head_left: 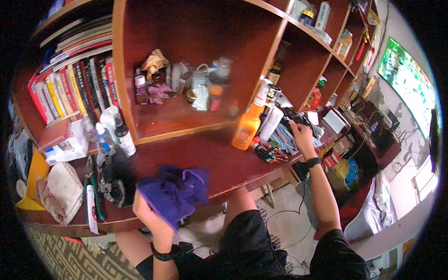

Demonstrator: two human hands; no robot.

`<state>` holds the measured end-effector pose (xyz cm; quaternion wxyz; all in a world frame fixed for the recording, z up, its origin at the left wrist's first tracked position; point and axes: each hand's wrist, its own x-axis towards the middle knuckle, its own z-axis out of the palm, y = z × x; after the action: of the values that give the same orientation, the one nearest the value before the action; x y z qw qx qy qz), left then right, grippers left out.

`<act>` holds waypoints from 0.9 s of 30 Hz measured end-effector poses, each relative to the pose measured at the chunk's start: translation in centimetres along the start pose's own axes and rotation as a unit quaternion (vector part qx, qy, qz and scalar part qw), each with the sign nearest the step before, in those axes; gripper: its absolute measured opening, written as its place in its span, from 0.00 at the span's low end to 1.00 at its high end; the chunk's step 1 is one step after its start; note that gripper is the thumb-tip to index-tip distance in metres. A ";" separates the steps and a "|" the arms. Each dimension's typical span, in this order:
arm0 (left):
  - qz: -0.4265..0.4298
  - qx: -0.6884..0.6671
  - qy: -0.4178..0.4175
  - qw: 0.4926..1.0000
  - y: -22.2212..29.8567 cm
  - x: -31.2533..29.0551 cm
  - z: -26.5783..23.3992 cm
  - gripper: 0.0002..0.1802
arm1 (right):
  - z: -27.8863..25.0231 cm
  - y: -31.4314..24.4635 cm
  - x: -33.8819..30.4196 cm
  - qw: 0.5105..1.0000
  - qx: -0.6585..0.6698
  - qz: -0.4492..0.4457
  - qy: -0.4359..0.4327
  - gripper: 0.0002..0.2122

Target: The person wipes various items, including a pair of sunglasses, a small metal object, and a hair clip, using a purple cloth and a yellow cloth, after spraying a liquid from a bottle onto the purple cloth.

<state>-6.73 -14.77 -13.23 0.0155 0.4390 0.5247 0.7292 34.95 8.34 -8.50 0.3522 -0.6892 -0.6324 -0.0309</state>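
A crumpled purple cloth (175,191) is bunched in my left hand (151,217), whose fingers are wrapped round it at the front edge of the dark red desk. My right hand (303,139) reaches to a heap of small things at the desk's right part, its fingers closed against blue face masks (283,136) and dark items. What it grips there is hidden. Just left of that heap stand an orange bottle (248,123) and a white bottle (271,123). A beaded string (270,154) lies in front of them.
Pliers (99,203), a white tube (91,210), a stained cloth glove (60,192) and a dark chain-like bundle (112,179) lie at the left. Spray bottles (123,135) stand behind them. Books (74,88) fill the left shelf. Jars and a shell (155,61) occupy the middle compartment.
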 end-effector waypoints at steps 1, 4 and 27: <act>0.008 -0.013 0.014 1.000 -0.2 0.0 0.3 0.08 | -0.3 0.5 0.2 1.000 0.005 -0.010 0.017 0.29; 0.027 0.006 -0.031 0.999 0.3 0.2 -0.3 0.09 | -1.5 2.6 -0.3 0.994 0.032 -0.044 0.098 0.26; -0.031 -0.102 -0.123 0.987 0.8 0.4 -1.6 0.20 | 13.1 -38.5 0.0 0.881 0.315 -0.338 -0.104 0.19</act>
<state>-7.73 -16.12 -12.46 0.1475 0.5051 0.4553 0.7182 -4.72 13.36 -1.11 0.4507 -0.2853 -0.8366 0.1245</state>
